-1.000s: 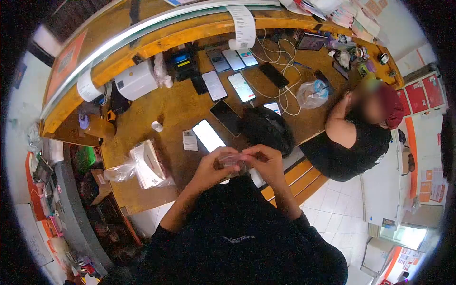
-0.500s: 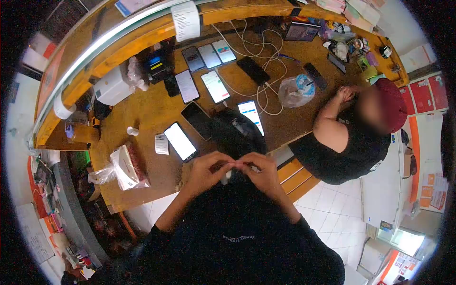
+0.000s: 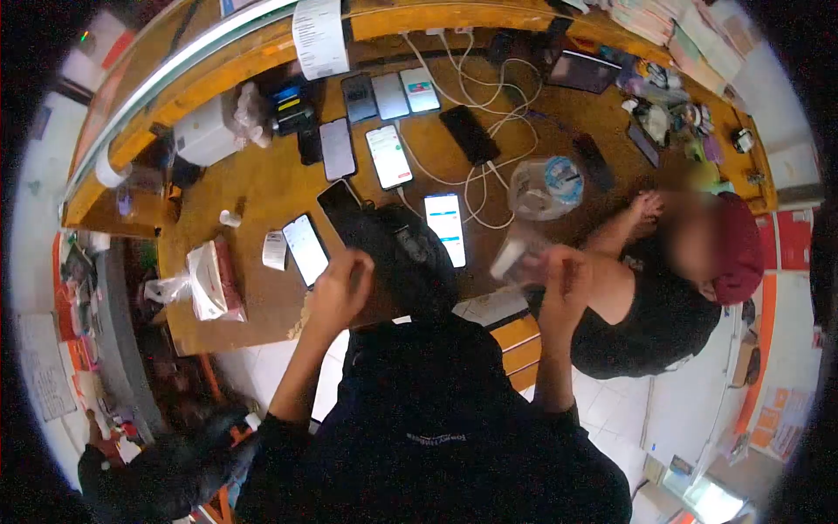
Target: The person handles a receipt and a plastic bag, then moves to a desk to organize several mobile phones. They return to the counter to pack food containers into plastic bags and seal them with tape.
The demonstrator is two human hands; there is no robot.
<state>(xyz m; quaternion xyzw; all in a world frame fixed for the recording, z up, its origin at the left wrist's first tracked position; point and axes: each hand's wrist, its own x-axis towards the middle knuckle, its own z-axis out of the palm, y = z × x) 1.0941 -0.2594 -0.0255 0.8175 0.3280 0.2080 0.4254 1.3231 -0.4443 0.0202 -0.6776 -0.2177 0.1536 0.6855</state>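
My left hand [image 3: 343, 288] is raised at the table's near edge, beside a phone with a lit white screen [image 3: 305, 250]. Motion smears its fingers, and I cannot see anything in them. On the other side, my right hand [image 3: 567, 278] is closed on a whitish, see-through thing [image 3: 518, 256], too blurred to name. A phone with a blue and white screen [image 3: 446, 229] lies between the hands. Above my right hand sits a clear plastic bag [image 3: 526, 194] with a blue and white round lid [image 3: 563, 179].
Several phones, among them a dark one [image 3: 469, 134], and white cables [image 3: 506, 87] lie across the wooden table [image 3: 262, 196]. A tissue pack [image 3: 209, 281] is at the left. A person in a maroon cap [image 3: 738, 253] sits close at the right. Another person [image 3: 166, 467] shows at lower left.
My hands were together with fingertips touching; now they are apart, left hand to the left, right hand to the right with the whitish thing. The view has shifted, bringing in the person at lower left.
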